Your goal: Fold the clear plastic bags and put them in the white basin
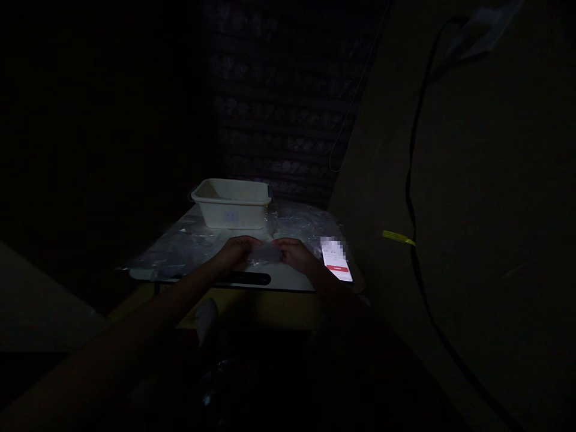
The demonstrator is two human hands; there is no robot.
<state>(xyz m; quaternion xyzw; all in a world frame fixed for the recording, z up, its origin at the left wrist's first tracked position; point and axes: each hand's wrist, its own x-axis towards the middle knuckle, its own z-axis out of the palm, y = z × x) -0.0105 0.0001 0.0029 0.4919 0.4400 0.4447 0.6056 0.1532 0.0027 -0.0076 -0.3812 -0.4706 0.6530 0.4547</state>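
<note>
Both hands meet near the front of a small white table (288, 280), in dim light. My left hand (238, 249) pinches the left edge of a small translucent plastic piece (265, 253). Its right edge is between the closed fingers of my right hand (294, 252). Clear plastic film or bags (180, 240) lie over the table on both sides. Behind my hands stands a cream-coloured bin (236, 213), whose contents are too dark to make out.
A lit phone (336, 259) lies at the table's right edge. A dark cable (410, 180) with a yellow tag (398, 237) runs down the panel at the right. Stacked rows of dim, shiny items (288, 120) rise behind the table.
</note>
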